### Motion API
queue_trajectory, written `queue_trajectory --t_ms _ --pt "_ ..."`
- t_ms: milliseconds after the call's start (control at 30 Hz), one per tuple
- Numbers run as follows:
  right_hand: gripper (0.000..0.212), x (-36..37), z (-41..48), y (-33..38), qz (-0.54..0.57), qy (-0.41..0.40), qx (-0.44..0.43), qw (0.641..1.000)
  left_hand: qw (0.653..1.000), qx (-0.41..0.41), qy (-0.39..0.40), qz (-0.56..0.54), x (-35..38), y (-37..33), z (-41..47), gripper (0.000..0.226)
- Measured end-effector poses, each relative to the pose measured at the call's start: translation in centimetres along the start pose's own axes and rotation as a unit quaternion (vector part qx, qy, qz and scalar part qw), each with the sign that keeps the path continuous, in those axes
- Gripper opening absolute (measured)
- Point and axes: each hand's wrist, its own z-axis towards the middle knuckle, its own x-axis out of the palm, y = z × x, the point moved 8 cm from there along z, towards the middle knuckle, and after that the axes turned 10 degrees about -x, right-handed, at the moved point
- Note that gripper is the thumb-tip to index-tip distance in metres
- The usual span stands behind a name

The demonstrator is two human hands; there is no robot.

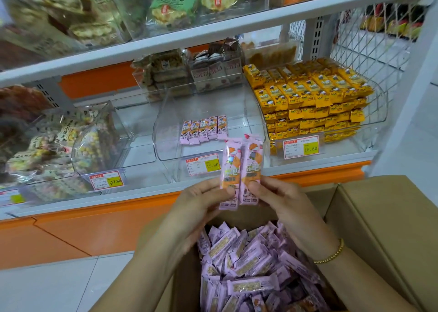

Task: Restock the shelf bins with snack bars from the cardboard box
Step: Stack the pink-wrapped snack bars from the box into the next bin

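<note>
Two pink snack bars stand upright side by side above the cardboard box (369, 207). My left hand (201, 202) pinches the left bar (231, 174) near its lower end. My right hand (275, 198) pinches the right bar (252, 169) the same way. The box is full of loose pink bars (248, 264). Straight ahead on the shelf is a clear bin (170, 127) holding a short row of several pink bars (203, 129) at its back.
A bin packed with yellow bars (315, 98) stands to the right of the clear bin. A bin of mixed sweets (94, 141) stands to its left. Price tags (203, 165) hang on the bin fronts. Further snack bins sit behind and on the shelf above (166, 41).
</note>
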Motion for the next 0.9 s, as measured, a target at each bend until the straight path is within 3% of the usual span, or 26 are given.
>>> queue_trajectory --t_ms 133,267,367,500,700,900 --pt "0.018 0.2 1.2 2.4 -0.141 0.026 -0.072 0.987 0.999 0.014 0.014 -0.041 0.6 -1.2 0.1 0.045" --pt "0.029 -0.8 2.6 3.6 -0.179 -0.062 -0.098 0.977 0.996 0.053 0.009 -0.077 0.9 -2.9 0.1 0.041" --pt "0.027 -0.1 3.9 5.0 -0.210 -0.069 -0.144 0.965 0.993 0.076 -0.016 -0.085 0.4 -4.7 0.5 0.035" --pt "0.065 2.6 5.9 5.7 -0.316 -0.011 -0.177 0.932 0.991 0.065 -0.031 -0.109 -0.7 -6.2 2.0 0.019" --pt "0.088 3.6 9.5 6.9 -0.426 -0.050 -0.191 0.883 0.993 0.071 -0.030 -0.088 -1.5 -9.6 4.6 0.022" --pt "0.072 3.3 12.5 7.4 -0.444 -0.125 -0.211 0.862 0.995 0.059 0.011 -0.075 -1.2 -12.1 8.7 0.019"
